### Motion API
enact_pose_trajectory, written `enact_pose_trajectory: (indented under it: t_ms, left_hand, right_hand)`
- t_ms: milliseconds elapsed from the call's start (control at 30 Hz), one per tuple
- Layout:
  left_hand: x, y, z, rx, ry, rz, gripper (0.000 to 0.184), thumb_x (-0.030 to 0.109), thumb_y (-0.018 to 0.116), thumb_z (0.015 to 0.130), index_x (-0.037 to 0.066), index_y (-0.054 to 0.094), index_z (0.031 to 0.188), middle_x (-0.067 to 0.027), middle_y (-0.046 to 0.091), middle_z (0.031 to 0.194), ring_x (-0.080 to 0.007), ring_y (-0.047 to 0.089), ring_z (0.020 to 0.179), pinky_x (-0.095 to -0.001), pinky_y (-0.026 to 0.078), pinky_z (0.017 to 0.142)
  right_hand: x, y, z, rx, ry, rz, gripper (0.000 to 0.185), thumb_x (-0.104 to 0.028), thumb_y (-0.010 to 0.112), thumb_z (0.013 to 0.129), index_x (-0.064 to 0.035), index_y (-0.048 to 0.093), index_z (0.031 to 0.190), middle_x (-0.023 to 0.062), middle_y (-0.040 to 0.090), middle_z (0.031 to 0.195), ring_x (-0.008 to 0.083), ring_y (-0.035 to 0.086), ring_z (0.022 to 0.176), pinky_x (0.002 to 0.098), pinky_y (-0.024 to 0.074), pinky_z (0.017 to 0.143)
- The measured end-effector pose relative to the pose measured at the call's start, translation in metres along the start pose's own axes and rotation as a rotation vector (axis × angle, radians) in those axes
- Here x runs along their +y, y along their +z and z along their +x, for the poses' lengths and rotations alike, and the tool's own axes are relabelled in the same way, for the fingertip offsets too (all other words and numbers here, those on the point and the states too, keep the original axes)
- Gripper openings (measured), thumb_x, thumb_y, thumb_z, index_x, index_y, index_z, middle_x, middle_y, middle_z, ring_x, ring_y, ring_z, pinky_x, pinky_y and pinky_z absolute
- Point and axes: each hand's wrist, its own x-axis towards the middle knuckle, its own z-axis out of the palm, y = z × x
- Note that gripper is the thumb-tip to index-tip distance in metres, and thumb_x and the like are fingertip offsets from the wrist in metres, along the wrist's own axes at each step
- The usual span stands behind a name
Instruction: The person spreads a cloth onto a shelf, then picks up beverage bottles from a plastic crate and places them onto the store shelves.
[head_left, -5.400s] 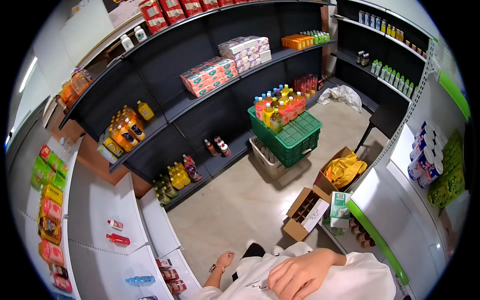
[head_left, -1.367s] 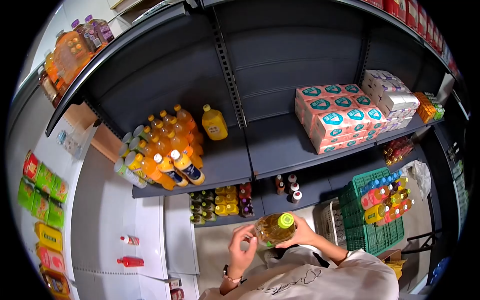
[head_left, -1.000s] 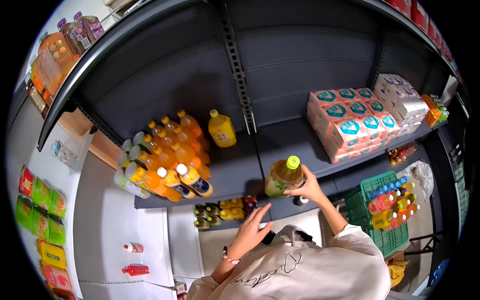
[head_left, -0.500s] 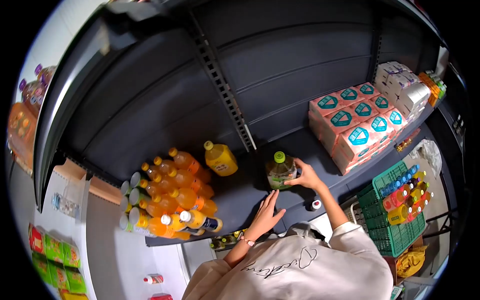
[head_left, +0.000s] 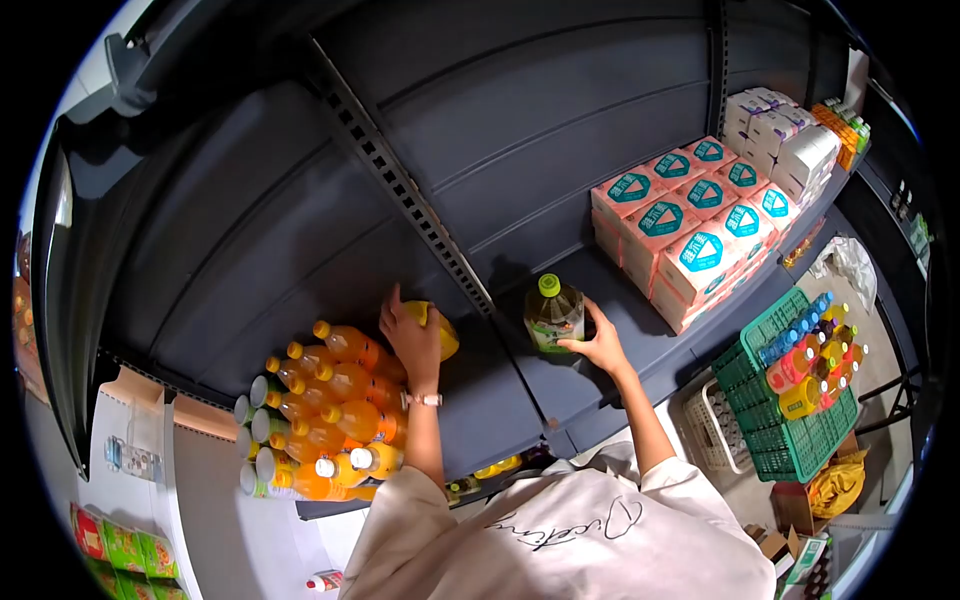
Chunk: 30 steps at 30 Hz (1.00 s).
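Green-Capped Bottle in the Grip of Your Right Hand

The green-capped bottle stands upright on the dark shelf, just right of the seam between two sections, your right hand gripping its side between thumb and fingers. To its left, your left hand touches a yellow bottle, covering part of it; whether the fingers close around it, you cannot tell from this angle. Beside your left forearm, orange bottles crowd the shelf in a tight group, with cans along their far left side. Right of the green-capped bottle and apart from it, you have stacked pink tissue packs, white packs behind them. Below, at right, a green crate bears assorted drinks, next to a white basket.
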Motion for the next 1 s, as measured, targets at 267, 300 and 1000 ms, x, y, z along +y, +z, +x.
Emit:
enact_pose_trajectory:
  t_ms: [267, 300, 1000]
  left_hand:
    - [-0.020, 0.026, -0.010, 0.006, 0.208, 0.509, 0.033, 0.023, 0.076, 0.070, 0.013, 0.072, 0.101, -0.0107, 0.053, 0.132, -0.0365, 0.029, 0.135, -0.0541, 0.035, 0.101]
    - [-0.027, 0.030, -0.010, 0.046, 0.225, 0.483, 0.029, 0.021, 0.076, 0.070, 0.013, 0.073, 0.098, -0.0105, 0.054, 0.130, -0.0364, 0.029, 0.135, -0.0540, 0.035, 0.101]
    - [-0.044, 0.016, -0.030, 0.183, 0.152, 0.316, 0.034, 0.012, 0.067, 0.080, 0.010, 0.068, 0.114, -0.0192, 0.046, 0.138, -0.0418, 0.026, 0.138, -0.0568, 0.025, 0.109]
  right_hand:
    - [-0.014, 0.004, -0.010, -0.014, 0.041, 0.151, 0.089, -0.025, 0.087, 0.068, -0.0076, 0.042, 0.143, 0.0164, 0.059, 0.130, 0.0263, 0.058, 0.121, 0.0369, 0.0446, 0.102]
    - [-0.015, 0.005, -0.010, -0.014, 0.049, 0.150, 0.089, -0.024, 0.086, 0.069, -0.0072, 0.041, 0.143, 0.0162, 0.060, 0.130, 0.0257, 0.058, 0.120, 0.0366, 0.0448, 0.102]
    - [-0.012, 0.006, -0.011, -0.077, 0.023, 0.163, 0.085, -0.016, 0.084, 0.072, -0.0041, 0.039, 0.144, 0.0154, 0.061, 0.125, 0.0251, 0.060, 0.115, 0.0380, 0.0476, 0.099]
